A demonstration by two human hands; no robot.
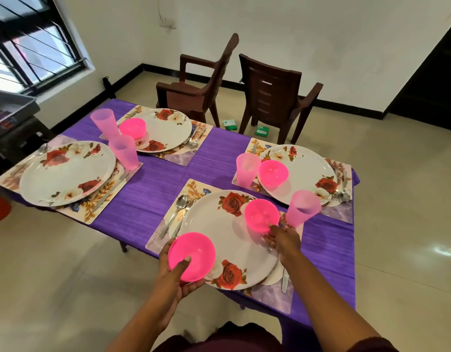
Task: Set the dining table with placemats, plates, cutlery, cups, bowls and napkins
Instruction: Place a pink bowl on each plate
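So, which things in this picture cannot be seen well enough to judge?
- Head view, right hand: whether its fingers grip the near plate's bowl; the bowl covers the fingertips.
- Knife: the plate and forearm hide most of it.
- Grey tray: cut by the left edge, contents blurred.
- Napkins: none can be made out.

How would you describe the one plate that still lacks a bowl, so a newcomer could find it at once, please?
Start at the purple table and go to its corner by the window. The plate there sits on a placemat, with a cup beside it. Unlike the other three plates, it has no pink bowl on it.
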